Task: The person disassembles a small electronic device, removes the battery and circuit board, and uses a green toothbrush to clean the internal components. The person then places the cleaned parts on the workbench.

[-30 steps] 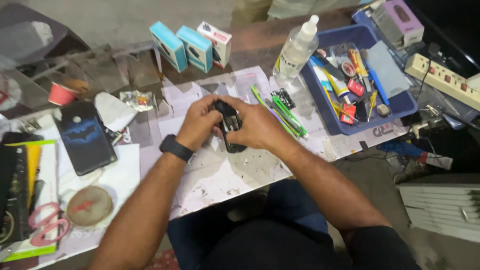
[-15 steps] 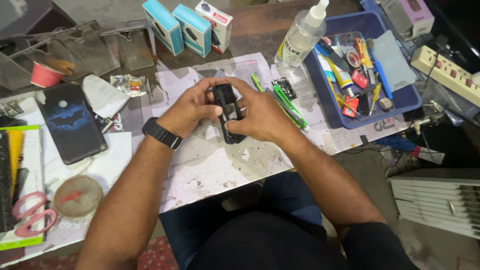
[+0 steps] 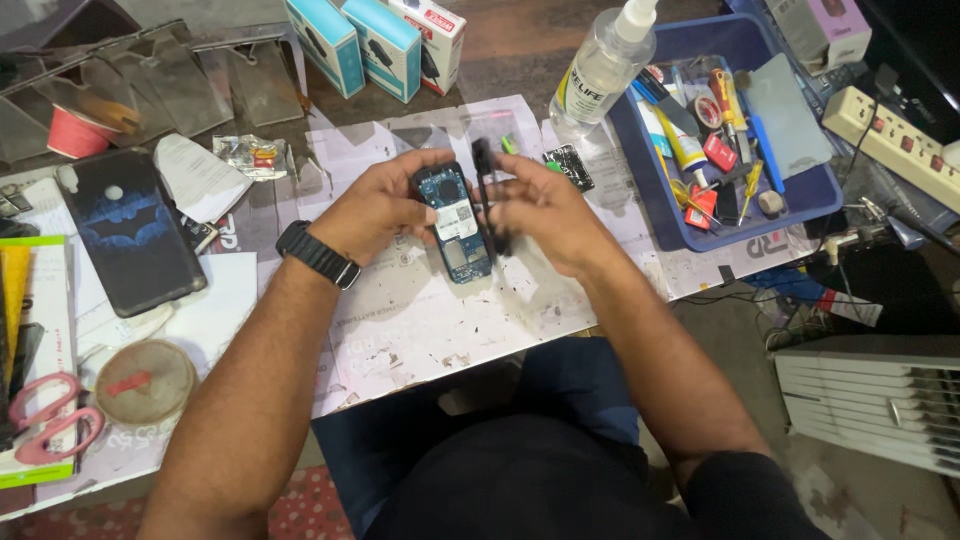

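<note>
Opened phone (image 3: 455, 225) showing its blue board, gripped in our left hand (image 3: 385, 205) over the paper-covered table (image 3: 420, 330), black back cover (image 3: 487, 195) held edge-on in our right hand (image 3: 545, 215), blue tool tray (image 3: 790, 205) far right

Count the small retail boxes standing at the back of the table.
3. Two teal boxes stand side by side, the left one and the one beside it, with a white and red box to their right. Their tops are cut off by the picture's edge.

three boxes (image 3: 385, 45) stand rear; white-labelled clear bottle (image 3: 600, 70) beside tray.
</note>
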